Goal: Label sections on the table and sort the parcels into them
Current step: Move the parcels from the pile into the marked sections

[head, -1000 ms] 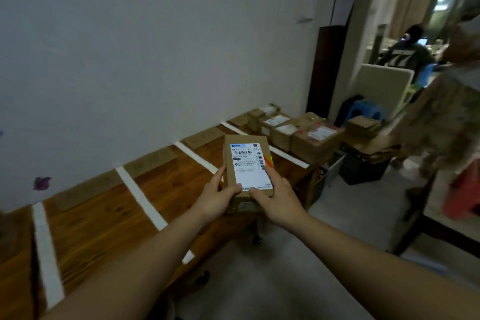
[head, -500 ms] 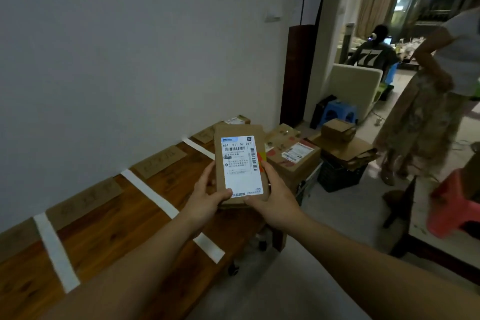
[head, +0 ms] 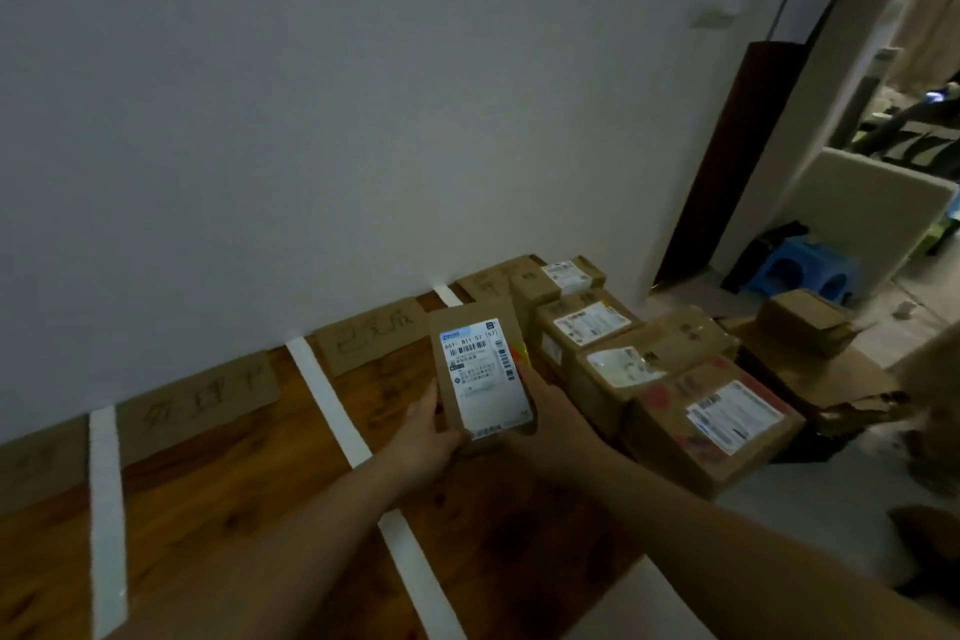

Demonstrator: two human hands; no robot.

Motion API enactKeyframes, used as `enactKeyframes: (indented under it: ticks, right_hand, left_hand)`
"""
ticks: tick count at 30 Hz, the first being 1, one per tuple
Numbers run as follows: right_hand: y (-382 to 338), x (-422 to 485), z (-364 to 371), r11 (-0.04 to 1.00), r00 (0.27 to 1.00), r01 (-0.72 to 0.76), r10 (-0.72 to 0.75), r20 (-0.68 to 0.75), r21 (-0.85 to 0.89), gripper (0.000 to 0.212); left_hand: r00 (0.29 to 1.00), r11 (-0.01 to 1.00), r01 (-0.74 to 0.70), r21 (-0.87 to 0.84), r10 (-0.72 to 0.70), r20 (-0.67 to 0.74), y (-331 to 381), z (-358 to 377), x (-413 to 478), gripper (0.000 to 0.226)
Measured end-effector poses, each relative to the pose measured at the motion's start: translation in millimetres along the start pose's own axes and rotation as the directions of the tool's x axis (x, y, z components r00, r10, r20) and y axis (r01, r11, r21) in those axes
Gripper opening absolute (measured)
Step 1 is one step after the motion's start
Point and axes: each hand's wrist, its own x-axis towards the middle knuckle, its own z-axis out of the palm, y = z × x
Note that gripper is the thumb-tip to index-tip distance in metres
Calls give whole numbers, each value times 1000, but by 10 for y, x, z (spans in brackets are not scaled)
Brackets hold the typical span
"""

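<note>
Dim room, white wall behind a long wooden desk (head: pixel 218 509). Both hands hold one flat parcel (head: pixel 480 372) upright above the desk, label side facing the camera: left hand (head: pixel 423 437) wraps its lower left edge with the thumb up the side, right hand (head: pixel 550 424) closes on the lower right edge, fingers behind. Both forearms reach forward from the lower frame, elbows out of view. Parcel is lifted, not resting on anything; it hangs over the section just left of the pile. Labelling looks done as far as visible: white tape strips (head: pixel 327 398) divide the desk into sections, and cardboard signs (head: pixel 371 335) with handwritten characters lean against the wall, one per section; the writing is too dim to read with confidence. Sorting looks barely started: the near sections show bare wood, and a pile of boxes (head: pixel 670 392) crowds the right end of the desk. Judgement: pose suggests reading the label before choosing a section. Beyond the desk, a blue stool (head: pixel 802 270) and more cartons (head: pixel 802 322) on the floor.
</note>
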Motion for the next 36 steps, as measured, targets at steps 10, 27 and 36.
enactKeyframes:
  ticks: [10, 27, 36]
  right_hand:
    - [626, 1230, 295, 992, 904, 31, 26, 427, -126, 91]
    - [717, 2092, -132, 975, 909, 159, -83, 409, -157, 78]
    - [-937, 1521, 463, 868, 790, 464, -315, 525, -176, 78]
  left_hand:
    - [956, 979, 198, -38, -202, -215, -397, 131, 721, 68]
    - [850, 910, 412, 43, -367, -377, 43, 106, 1176, 80]
    - [667, 819, 545, 181, -292, -686, -72, -1064, -794, 76]
